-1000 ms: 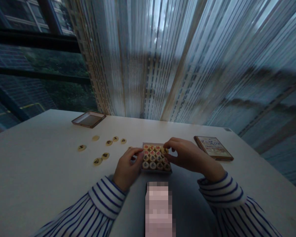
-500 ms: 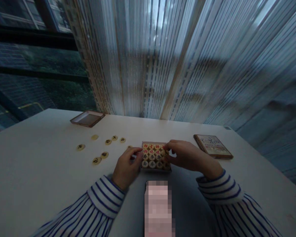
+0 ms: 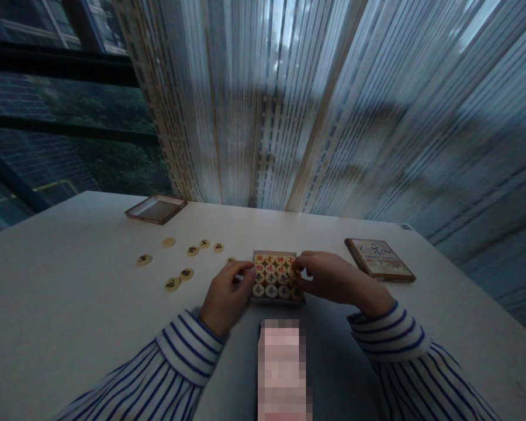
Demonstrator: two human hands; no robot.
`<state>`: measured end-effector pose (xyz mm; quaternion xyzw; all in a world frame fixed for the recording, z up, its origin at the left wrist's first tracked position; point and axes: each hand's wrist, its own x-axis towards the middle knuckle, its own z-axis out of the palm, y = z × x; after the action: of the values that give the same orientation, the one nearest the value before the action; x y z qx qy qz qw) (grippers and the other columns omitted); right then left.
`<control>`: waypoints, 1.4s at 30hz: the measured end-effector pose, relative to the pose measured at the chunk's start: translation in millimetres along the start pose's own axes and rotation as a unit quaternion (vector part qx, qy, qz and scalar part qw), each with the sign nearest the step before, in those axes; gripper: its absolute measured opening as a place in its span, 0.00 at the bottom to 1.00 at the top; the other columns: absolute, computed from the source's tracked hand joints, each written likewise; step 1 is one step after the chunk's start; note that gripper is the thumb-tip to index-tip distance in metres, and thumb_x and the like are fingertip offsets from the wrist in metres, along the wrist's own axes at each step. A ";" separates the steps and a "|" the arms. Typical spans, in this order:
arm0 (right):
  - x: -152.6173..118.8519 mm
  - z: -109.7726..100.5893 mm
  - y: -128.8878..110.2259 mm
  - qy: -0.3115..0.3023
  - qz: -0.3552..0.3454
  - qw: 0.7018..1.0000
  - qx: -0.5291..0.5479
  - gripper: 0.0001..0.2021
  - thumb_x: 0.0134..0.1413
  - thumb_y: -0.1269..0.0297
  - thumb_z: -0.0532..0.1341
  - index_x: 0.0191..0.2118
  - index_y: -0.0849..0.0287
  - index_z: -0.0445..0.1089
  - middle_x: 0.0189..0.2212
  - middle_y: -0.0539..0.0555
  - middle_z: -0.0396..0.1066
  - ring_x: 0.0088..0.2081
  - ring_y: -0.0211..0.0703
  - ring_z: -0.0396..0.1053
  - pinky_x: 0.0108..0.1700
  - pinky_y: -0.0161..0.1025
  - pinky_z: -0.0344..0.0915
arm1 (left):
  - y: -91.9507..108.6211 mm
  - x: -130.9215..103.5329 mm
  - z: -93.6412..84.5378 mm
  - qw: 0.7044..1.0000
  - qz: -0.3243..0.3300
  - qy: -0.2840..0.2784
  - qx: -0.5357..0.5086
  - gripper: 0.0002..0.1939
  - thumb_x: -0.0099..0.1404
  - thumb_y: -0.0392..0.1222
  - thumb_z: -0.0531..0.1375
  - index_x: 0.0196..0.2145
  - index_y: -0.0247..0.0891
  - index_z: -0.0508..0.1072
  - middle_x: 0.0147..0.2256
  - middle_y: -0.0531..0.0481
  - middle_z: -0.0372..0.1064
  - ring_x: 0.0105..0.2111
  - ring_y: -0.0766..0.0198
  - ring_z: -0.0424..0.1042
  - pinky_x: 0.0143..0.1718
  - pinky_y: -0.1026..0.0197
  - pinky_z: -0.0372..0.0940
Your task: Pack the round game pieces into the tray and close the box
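A shallow box [image 3: 277, 302] filled with rows of round Chinese chess pieces [image 3: 270, 278] sits at the middle of the table, in front of me. Red characters mark the far rows and black ones the near rows. My left hand [image 3: 226, 297] is closed on the box's left side, thumb and index finger at its rim. Over the right end, my right hand [image 3: 331, 278] pinches a chess piece [image 3: 295, 273] at the right column; the fingers partly cover it. Several loose pieces [image 3: 186, 274] with black characters lie left of the box.
An upturned box lid [image 3: 156, 222] lies at the table's far left. On the right is a flat box with a printed cover [image 3: 383, 260]. A string curtain [image 3: 263, 117] hangs behind the white table [image 3: 92, 280], with a window to the left. A pixelated patch covers the bottom middle.
The right fingers have shifted very slightly at the right column of pieces. My left hand stays at the box's side, and the loose pieces lie as before.
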<state>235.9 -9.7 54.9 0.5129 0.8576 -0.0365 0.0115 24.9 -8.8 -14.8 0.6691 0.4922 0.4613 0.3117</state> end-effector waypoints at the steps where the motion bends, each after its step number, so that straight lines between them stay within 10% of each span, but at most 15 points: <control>1: 0.1 0.4 -0.1 -0.004 0.001 1.000 -0.002 0.09 0.52 0.60 0.55 0.35 0.57 0.70 0.31 0.53 0.71 0.30 0.39 0.66 0.29 0.34 0.55 | -0.3 0.0 0.1 1.000 0.001 0.002 0.002 0.12 0.59 0.44 0.54 0.35 0.35 0.72 0.33 0.46 0.70 0.31 0.62 0.70 0.31 0.61 0.65; 42: -0.1 1.4 -2.1 -0.017 -0.006 1.000 -0.004 0.11 0.54 0.60 0.54 0.36 0.58 0.71 0.35 0.55 0.71 0.32 0.41 0.68 0.31 0.36 0.58 | -0.6 -2.3 0.0 1.000 -0.013 -0.004 0.021 0.14 0.59 0.46 0.54 0.36 0.35 0.72 0.32 0.46 0.72 0.30 0.62 0.70 0.30 0.60 0.66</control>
<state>234.0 -10.9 53.6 0.5070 0.8605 -0.0413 0.0278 24.5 -10.8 -16.0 0.6714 0.5090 0.4439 0.3052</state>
